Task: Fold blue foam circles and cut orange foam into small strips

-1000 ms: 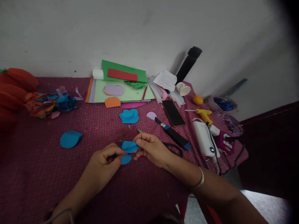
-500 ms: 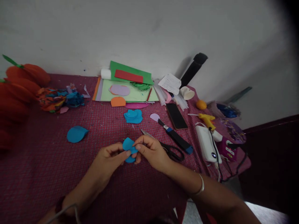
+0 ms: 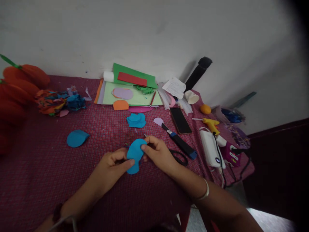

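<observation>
Left hand [image 3: 113, 164] and right hand [image 3: 158, 154] meet low over the red checked surface [image 3: 36, 180], each pinching the same blue paper cut-out [image 3: 134, 154] between thumb and fingers. Black scissors [image 3: 180, 158] lie just right of the right hand. Beyond the hands sits a pile of blue cut-outs [image 3: 136, 120], and farther still, coloured paper sheets [image 3: 131, 93] lie by the wall.

A plain white wall [image 3: 169, 29] rises behind the red-checked table [image 3: 36, 180]; pale floor [image 3: 277, 216] gleams below its right corner.

Red-checked table [image 3: 36, 174]: blue cutouts [image 3: 136, 120], scissors [image 3: 179, 158], phone [image 3: 180, 120]
</observation>
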Demonstrator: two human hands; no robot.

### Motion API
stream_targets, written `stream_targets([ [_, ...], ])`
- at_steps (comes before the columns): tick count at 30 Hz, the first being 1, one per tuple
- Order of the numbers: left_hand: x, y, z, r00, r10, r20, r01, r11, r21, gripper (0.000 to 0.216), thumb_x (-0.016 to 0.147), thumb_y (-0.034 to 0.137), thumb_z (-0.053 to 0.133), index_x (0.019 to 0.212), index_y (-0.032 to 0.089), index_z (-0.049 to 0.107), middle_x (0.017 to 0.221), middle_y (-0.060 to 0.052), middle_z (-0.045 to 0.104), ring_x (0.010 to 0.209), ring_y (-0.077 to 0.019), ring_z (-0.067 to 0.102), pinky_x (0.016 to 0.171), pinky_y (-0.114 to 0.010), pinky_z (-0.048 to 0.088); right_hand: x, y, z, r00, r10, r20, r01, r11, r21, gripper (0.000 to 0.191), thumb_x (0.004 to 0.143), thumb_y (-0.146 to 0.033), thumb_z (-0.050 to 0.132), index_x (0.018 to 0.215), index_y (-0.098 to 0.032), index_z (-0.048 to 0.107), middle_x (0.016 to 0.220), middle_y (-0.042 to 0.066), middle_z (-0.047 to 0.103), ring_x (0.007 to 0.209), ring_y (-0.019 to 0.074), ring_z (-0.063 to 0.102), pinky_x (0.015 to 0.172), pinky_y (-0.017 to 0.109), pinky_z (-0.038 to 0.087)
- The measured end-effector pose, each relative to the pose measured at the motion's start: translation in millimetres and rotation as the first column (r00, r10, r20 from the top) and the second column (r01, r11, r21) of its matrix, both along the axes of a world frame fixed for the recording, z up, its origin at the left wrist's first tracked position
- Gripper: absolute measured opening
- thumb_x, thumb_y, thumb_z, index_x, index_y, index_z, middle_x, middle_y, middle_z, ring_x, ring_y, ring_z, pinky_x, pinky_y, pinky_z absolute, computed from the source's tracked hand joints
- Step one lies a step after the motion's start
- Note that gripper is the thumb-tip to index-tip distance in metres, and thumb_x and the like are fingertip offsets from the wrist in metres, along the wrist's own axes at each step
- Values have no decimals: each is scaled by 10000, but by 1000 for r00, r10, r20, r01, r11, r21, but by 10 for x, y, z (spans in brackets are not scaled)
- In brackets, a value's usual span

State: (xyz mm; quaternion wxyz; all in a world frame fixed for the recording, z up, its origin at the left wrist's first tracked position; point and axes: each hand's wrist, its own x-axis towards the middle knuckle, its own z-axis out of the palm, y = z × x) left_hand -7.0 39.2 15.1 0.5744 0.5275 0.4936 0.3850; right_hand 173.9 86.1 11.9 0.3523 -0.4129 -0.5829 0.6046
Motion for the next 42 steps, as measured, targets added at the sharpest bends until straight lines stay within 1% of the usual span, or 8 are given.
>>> stream_targets([
  [3, -43, 8, -67, 999, 21, -28, -22, 1000, -23, 193, 775, 351, 628, 647, 218, 684, 717, -14, 605, 729, -185, 559, 718, -318, 442, 20, 58, -28, 988, -79, -135, 63, 991, -119, 199, 821, -358, 602, 780, -192, 501, 487, -71, 547, 427, 89, 500, 472, 213, 398],
  [9, -117, 49, -92, 988, 78, -135, -80, 997, -9, 209, 783, 375, 618, 660, 211, 660, 718, -5, 606, 729, -184, 563, 665, -294, 423, 57, 145, 28, 975, -143, -171, 134, 989, -64, 212, 813, -343, 622, 733, -177, 517, 640, -39, 621, 434, 63, 514, 466, 207, 398],
  [14, -110, 54, -27, 944, 91, -317, -35, 983, 179, 256, 820, 351, 570, 619, 203, 628, 692, 1, 590, 667, -161, 549, 619, -281, 415, 72, 137, 61, 987, -98, -124, 101, 995, 15, 213, 830, -354, 607, 748, -180, 516, 673, -32, 607, 461, 63, 514, 468, 205, 390],
  [20, -81, -4, -19, 816, 310, -487, 30, 819, 573, 189, 829, 246, 581, 652, 198, 631, 698, 7, 567, 639, -138, 557, 601, -257, 430, 59, 98, 74, 982, -49, -184, 59, 997, 49, 200, 791, -324, 660, 885, -195, 539, 761, -37, 529, 569, 72, 508, 520, 208, 432],
  [25, -80, -5, -16, 792, 375, -482, 70, 728, 682, 169, 824, 218, 588, 659, 200, 621, 706, -2, 585, 656, -147, 573, 622, -257, 448, 28, 40, 24, 976, 79, -203, -74, 997, 33, 199, 797, -290, 658, 936, -197, 551, 764, -35, 534, 585, 70, 509, 534, 203, 437],
  [31, -61, 6, -1, 807, 340, -482, 36, 787, 615, 159, 807, 266, 600, 659, 229, 645, 679, -2, 585, 645, -164, 571, 613, -269, 439, 42, 16, 63, 990, 80, -119, -83, 996, -18, 222, 793, -302, 647, 971, -194, 572, 751, -16, 621, 551, 83, 533, 523, 224, 443],
  [37, -51, -6, 101, 877, 270, -397, -27, 853, 521, 180, 828, 253, 587, 661, 221, 648, 699, -1, 604, 647, -152, 578, 596, -253, 438, 133, 54, 127, 983, 16, -185, -8, 999, 42, 276, 884, -434, 549, 815, -179, 630, 486, -80, 419, 424, 70, 364, 438, 212, 301],
  [42, -26, -27, 176, 917, 187, -351, 14, 867, 498, 183, 827, 234, 584, 661, 232, 660, 671, 9, 595, 600, -140, 562, 557, -240, 431, 118, 61, 149, 980, 104, -169, -104, 995, 9, 212, 837, -382, 630, 897, -179, 619, 694, -42, 531, 538, 67, 444, 502, 207, 347],
])
